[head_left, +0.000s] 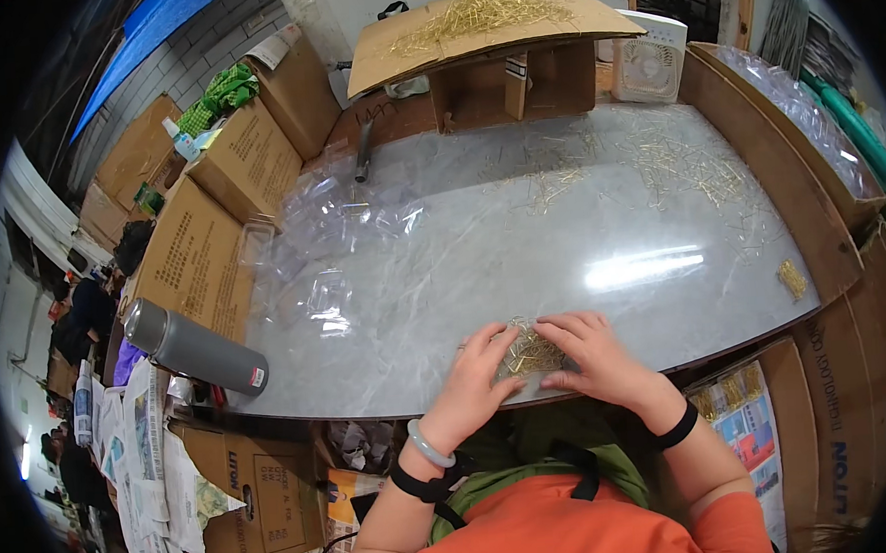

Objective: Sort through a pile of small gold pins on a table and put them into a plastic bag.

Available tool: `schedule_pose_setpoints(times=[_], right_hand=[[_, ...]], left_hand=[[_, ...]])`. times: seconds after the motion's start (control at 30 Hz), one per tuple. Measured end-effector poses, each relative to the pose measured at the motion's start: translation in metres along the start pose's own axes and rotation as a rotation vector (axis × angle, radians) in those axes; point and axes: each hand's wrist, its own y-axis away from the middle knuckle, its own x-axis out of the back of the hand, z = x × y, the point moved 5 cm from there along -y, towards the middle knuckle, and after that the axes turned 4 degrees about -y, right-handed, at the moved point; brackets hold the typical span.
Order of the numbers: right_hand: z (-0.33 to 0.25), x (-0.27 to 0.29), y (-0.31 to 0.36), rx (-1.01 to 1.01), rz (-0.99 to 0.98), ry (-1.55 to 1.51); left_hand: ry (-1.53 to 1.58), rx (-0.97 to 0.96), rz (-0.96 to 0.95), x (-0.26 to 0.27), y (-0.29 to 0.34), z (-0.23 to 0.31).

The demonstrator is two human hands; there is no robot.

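At the table's near edge, a small block of thin gold-coloured wire pins (pixel 532 352) lies between my two hands. Whether a clear box surrounds the pins is hard to make out. My left hand (pixel 476 377) is curved along the left side, its fingertips and thumb against the pins. From the opposite side my right hand (pixel 593 357) presses in, fingers bent over the top corner and thumb low near the table edge. A similar packed block of gold pins (pixel 792 279) rests by the table's right edge.
Loose gold pins (pixel 693 163) scatter over the far right of the grey table (pixel 461 245). Clear plastic boxes (pixel 330 217) cluster at left, near a grey bottle (pixel 196 346). A cardboard shelf (pixel 513 83) at the back carries a pin heap (pixel 489 16). Cardboard walls (pixel 772 154) border the right.
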Motion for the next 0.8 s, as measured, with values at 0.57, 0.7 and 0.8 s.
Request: schedule_pose_setpoints(times=[0.57, 0.7, 0.8], right_hand=[[0.012, 0.006, -0.001, -0.026, -0.034, -0.152], [0.021, 0.001, 0.001, -0.085, -0.028, -0.164], [0.023, 0.015, 0.000, -0.061, 0.002, -0.211]], left_hand=[[-0.138, -0.133, -0.174, -0.029, -0.025, -0.007], [-0.034, 0.029, -0.135, -0.031, -0.025, -0.001], [-0.102, -0.014, -0.020, -0.031, -0.021, -0.001]])
